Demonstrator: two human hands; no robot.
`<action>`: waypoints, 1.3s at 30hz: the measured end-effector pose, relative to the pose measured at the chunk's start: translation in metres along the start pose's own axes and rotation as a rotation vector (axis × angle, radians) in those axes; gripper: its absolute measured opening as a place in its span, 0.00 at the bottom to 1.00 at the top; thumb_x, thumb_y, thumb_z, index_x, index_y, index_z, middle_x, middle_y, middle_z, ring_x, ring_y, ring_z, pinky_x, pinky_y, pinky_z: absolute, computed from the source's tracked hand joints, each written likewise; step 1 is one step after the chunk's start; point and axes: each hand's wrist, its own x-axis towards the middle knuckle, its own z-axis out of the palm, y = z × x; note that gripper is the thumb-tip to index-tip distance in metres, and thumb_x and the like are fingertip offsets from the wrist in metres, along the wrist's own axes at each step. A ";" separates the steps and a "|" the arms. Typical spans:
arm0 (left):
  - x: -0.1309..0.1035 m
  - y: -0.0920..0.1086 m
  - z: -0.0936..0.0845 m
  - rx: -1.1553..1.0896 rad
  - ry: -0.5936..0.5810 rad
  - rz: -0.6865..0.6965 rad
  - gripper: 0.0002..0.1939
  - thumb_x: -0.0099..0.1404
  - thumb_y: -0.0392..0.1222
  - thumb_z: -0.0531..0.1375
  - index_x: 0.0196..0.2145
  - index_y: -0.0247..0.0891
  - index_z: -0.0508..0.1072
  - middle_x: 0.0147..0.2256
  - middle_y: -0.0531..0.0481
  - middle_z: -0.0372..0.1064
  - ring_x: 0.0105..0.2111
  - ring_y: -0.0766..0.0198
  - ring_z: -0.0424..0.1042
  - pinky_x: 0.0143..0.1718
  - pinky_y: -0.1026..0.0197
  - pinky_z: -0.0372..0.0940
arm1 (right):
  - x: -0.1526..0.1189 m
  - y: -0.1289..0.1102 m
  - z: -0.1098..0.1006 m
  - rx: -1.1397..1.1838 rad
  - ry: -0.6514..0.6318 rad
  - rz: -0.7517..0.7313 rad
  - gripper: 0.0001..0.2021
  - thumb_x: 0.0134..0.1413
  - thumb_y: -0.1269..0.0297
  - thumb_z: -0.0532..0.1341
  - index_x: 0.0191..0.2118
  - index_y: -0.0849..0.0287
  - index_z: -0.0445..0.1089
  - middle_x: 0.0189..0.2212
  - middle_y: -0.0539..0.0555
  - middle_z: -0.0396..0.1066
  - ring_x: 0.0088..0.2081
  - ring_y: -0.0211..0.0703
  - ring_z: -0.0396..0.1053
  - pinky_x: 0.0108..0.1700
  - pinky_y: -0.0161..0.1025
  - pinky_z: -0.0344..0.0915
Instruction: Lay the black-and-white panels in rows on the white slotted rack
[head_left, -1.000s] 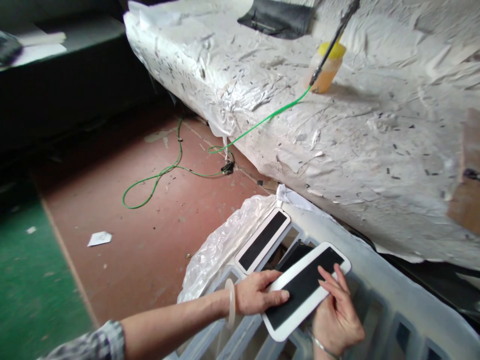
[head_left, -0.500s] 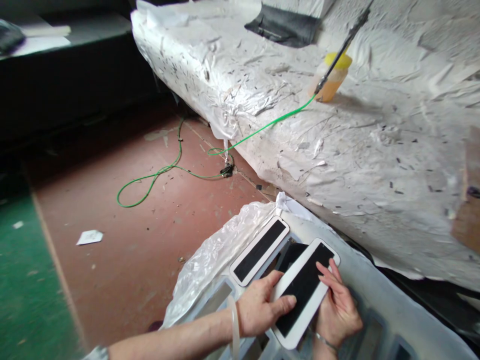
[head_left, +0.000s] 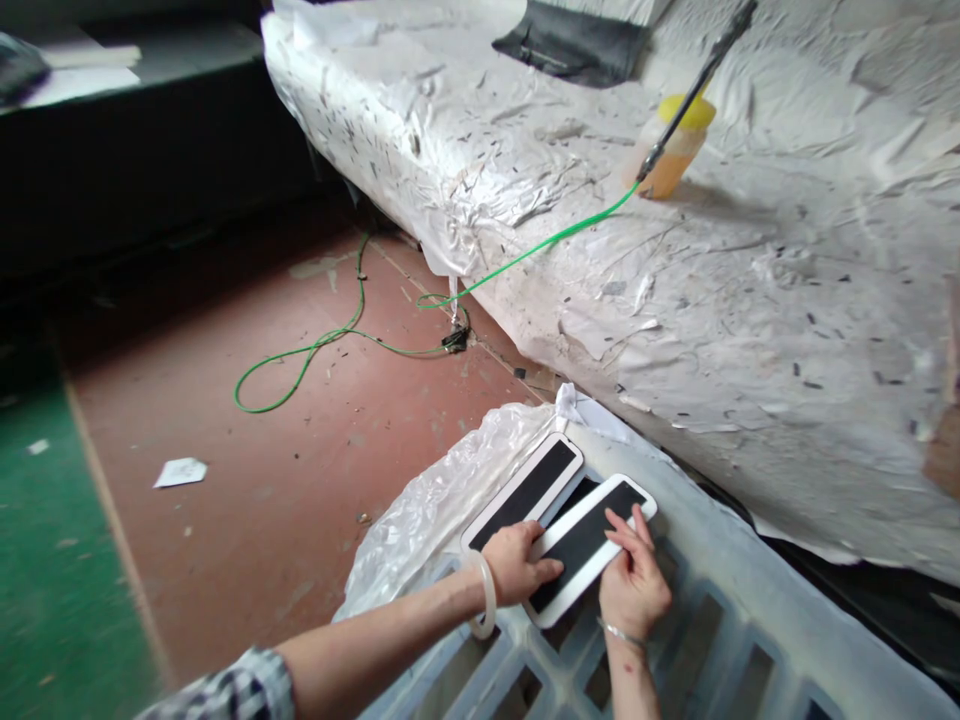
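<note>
A flat white-framed panel with a black middle (head_left: 586, 545) is tilted just over a slatted pale plastic surface. My left hand (head_left: 520, 562), with a white bangle at the wrist, is closed on its left edge, thumb lying on the black face. At the opposite long edge is my right hand (head_left: 636, 572), its fingertips over the panel and a thin bracelet on the wrist. Some of the right fingers are hidden, so the exact grip is unclear. A second white-framed panel (head_left: 523, 490) lies to the left, and a dark piece (head_left: 571, 500) shows between the two.
The slatted plastic surface (head_left: 694, 640) has crumpled clear wrap (head_left: 420, 500) along its left side. Beyond is a white-covered bench (head_left: 540, 200), strewn with dark scraps, bearing a yellow-lidded jar (head_left: 677, 150) and a dark rod with a green hose (head_left: 559, 238). Paper (head_left: 181, 472) lies on the reddish floor.
Both hands have moved the panel left and lower, away from the camera toward the slatted surface. More of my left sleeve shows. The second panel has stayed beside it.
</note>
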 end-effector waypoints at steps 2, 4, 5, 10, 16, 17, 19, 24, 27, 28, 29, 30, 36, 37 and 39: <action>0.004 -0.009 0.005 0.017 0.055 -0.015 0.12 0.56 0.48 0.64 0.33 0.38 0.68 0.31 0.50 0.69 0.32 0.60 0.67 0.30 0.63 0.56 | 0.003 0.001 0.002 -0.080 -0.080 -0.080 0.11 0.57 0.72 0.50 0.30 0.59 0.69 0.43 0.61 0.75 0.56 0.51 0.66 0.53 0.51 0.65; 0.005 -0.016 0.010 -0.001 0.105 -0.033 0.12 0.55 0.45 0.64 0.33 0.38 0.67 0.30 0.52 0.67 0.31 0.61 0.66 0.30 0.63 0.55 | 0.002 0.000 0.002 -0.159 -0.097 -0.114 0.14 0.56 0.73 0.48 0.31 0.59 0.70 0.47 0.62 0.73 0.59 0.52 0.62 0.56 0.54 0.63; 0.004 -0.019 0.011 -0.023 0.123 -0.045 0.12 0.55 0.44 0.64 0.33 0.38 0.66 0.29 0.53 0.67 0.30 0.62 0.66 0.30 0.64 0.55 | 0.000 -0.002 0.003 -0.193 -0.078 -0.094 0.14 0.56 0.72 0.49 0.32 0.60 0.72 0.50 0.63 0.71 0.59 0.53 0.61 0.57 0.54 0.62; 0.001 -0.026 0.019 -0.158 0.193 -0.119 0.10 0.56 0.39 0.63 0.31 0.38 0.63 0.26 0.55 0.63 0.28 0.65 0.63 0.30 0.65 0.55 | -0.020 -0.011 0.016 -0.026 0.092 0.401 0.21 0.51 0.62 0.56 0.50 0.62 0.70 0.57 0.66 0.63 0.52 0.54 0.67 0.53 0.52 0.66; -0.006 -0.027 0.030 -0.060 0.243 -0.161 0.09 0.59 0.40 0.61 0.30 0.37 0.63 0.27 0.52 0.67 0.29 0.63 0.67 0.30 0.64 0.55 | -0.031 -0.011 0.035 0.060 0.155 0.706 0.25 0.46 0.59 0.57 0.50 0.65 0.71 0.43 0.65 0.75 0.43 0.55 0.73 0.47 0.51 0.68; -0.007 -0.027 0.031 -0.007 0.236 -0.145 0.07 0.60 0.40 0.60 0.30 0.37 0.64 0.27 0.52 0.68 0.29 0.63 0.68 0.30 0.63 0.55 | -0.031 -0.010 0.036 0.044 0.148 0.707 0.26 0.46 0.56 0.59 0.50 0.65 0.71 0.40 0.65 0.75 0.40 0.55 0.73 0.45 0.51 0.69; -0.009 -0.027 0.032 0.121 0.210 -0.097 0.06 0.62 0.42 0.58 0.30 0.38 0.66 0.28 0.50 0.70 0.30 0.60 0.71 0.30 0.62 0.56 | -0.031 -0.008 0.037 0.008 0.129 0.687 0.28 0.45 0.52 0.62 0.51 0.65 0.71 0.35 0.64 0.75 0.35 0.54 0.73 0.41 0.51 0.69; -0.009 -0.022 0.023 0.366 0.156 -0.045 0.08 0.63 0.44 0.57 0.31 0.38 0.70 0.33 0.45 0.75 0.34 0.52 0.75 0.31 0.59 0.60 | -0.036 -0.006 0.051 -0.066 0.206 0.570 0.28 0.51 0.51 0.60 0.52 0.67 0.68 0.37 0.66 0.73 0.36 0.54 0.72 0.40 0.51 0.68; -0.007 -0.021 0.013 0.405 0.144 -0.013 0.08 0.63 0.43 0.57 0.31 0.37 0.71 0.33 0.45 0.75 0.35 0.52 0.75 0.33 0.59 0.62 | -0.039 -0.011 0.061 -0.159 0.284 0.476 0.26 0.54 0.53 0.59 0.51 0.70 0.69 0.41 0.70 0.70 0.38 0.55 0.69 0.44 0.54 0.67; -0.006 -0.021 0.010 0.407 0.144 0.000 0.07 0.63 0.43 0.57 0.32 0.38 0.71 0.33 0.46 0.75 0.35 0.53 0.75 0.33 0.59 0.62 | -0.040 -0.013 0.063 -0.186 0.295 0.443 0.25 0.55 0.53 0.59 0.51 0.71 0.69 0.41 0.71 0.69 0.39 0.56 0.68 0.45 0.55 0.67; -0.006 -0.022 0.007 0.409 0.146 0.012 0.06 0.63 0.43 0.58 0.32 0.38 0.71 0.33 0.47 0.74 0.35 0.54 0.75 0.33 0.60 0.62 | -0.040 -0.016 0.064 -0.210 0.301 0.411 0.25 0.56 0.54 0.59 0.50 0.72 0.69 0.41 0.71 0.69 0.40 0.57 0.68 0.45 0.55 0.66; -0.005 -0.023 0.005 0.415 0.146 0.022 0.05 0.63 0.42 0.58 0.32 0.38 0.71 0.34 0.47 0.74 0.35 0.56 0.74 0.33 0.61 0.62 | -0.040 -0.018 0.066 -0.232 0.305 0.381 0.24 0.57 0.55 0.59 0.50 0.72 0.69 0.40 0.71 0.69 0.41 0.57 0.68 0.46 0.55 0.66; 0.000 -0.030 -0.006 0.488 0.192 0.157 0.04 0.60 0.37 0.61 0.35 0.39 0.72 0.38 0.49 0.70 0.35 0.60 0.72 0.32 0.62 0.63 | -0.042 -0.024 0.072 -0.355 0.322 0.262 0.19 0.59 0.62 0.57 0.52 0.69 0.69 0.42 0.70 0.70 0.48 0.59 0.66 0.50 0.56 0.66; 0.003 -0.031 -0.008 0.490 0.210 0.229 0.07 0.59 0.38 0.62 0.38 0.39 0.72 0.40 0.49 0.70 0.38 0.59 0.71 0.35 0.61 0.64 | -0.043 -0.024 0.073 -0.371 0.322 0.253 0.19 0.59 0.63 0.57 0.52 0.68 0.69 0.42 0.69 0.69 0.48 0.59 0.66 0.49 0.56 0.66; 0.012 -0.034 -0.015 0.503 0.240 0.394 0.15 0.59 0.39 0.65 0.44 0.40 0.73 0.46 0.48 0.70 0.44 0.57 0.69 0.43 0.58 0.64 | -0.045 -0.024 0.075 -0.397 0.314 0.242 0.19 0.59 0.63 0.57 0.53 0.67 0.68 0.43 0.68 0.69 0.50 0.58 0.65 0.49 0.55 0.67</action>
